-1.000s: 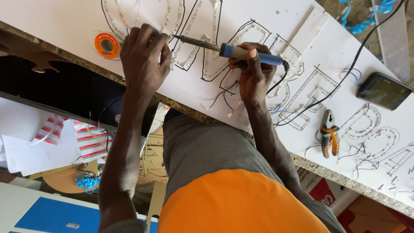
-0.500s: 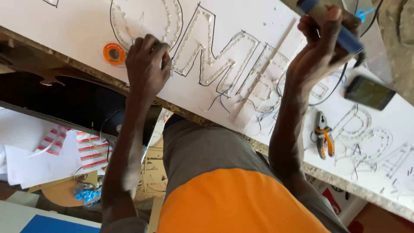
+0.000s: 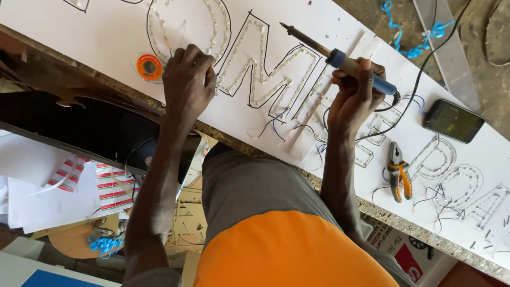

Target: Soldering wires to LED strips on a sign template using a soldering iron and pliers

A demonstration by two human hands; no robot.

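Two hands worked over the white board (image 3: 106, 37). Right hand (image 3: 355, 95) had fingers wrapped tight round the blue-handled soldering iron (image 3: 340, 57), tip raised twd the board's far edge. Left hand (image 3: 187, 85) lay w/ fingers curled, pressing the LED-lined letters (image 3: 255, 69) nr the front edge, just beside the orange solder spool (image 3: 149, 67).

Right of the pliers (image 3: 399, 178), up the board, a dark phone (image 3: 453, 120). Far left, an orange solder reel (image 3: 149, 67). Below left, striped papers (image 3: 109, 188).
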